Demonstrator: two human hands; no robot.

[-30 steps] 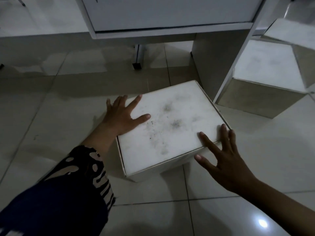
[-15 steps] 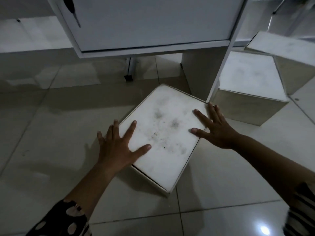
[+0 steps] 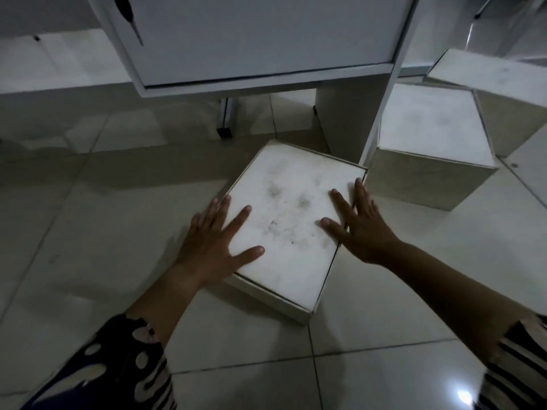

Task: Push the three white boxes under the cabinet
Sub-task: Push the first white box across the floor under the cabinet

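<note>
Between the two hands, the smudged white box (image 3: pixel 291 229) has swung round since a second ago, its long axis now aimed at the gap beneath the cabinet (image 3: pixel 260 39), with the far corner just beside the cabinet's side panel (image 3: pixel 349 119). The left hand (image 3: pixel 216 241) and right hand (image 3: pixel 359 226) lie spread flat on the lid's edges, gripping nothing. Turned this way, it looks ready to slide straight under. The second white box (image 3: pixel 426 149) and third white box (image 3: pixel 497 75) wait beyond the right hand, outside the panel.
</note>
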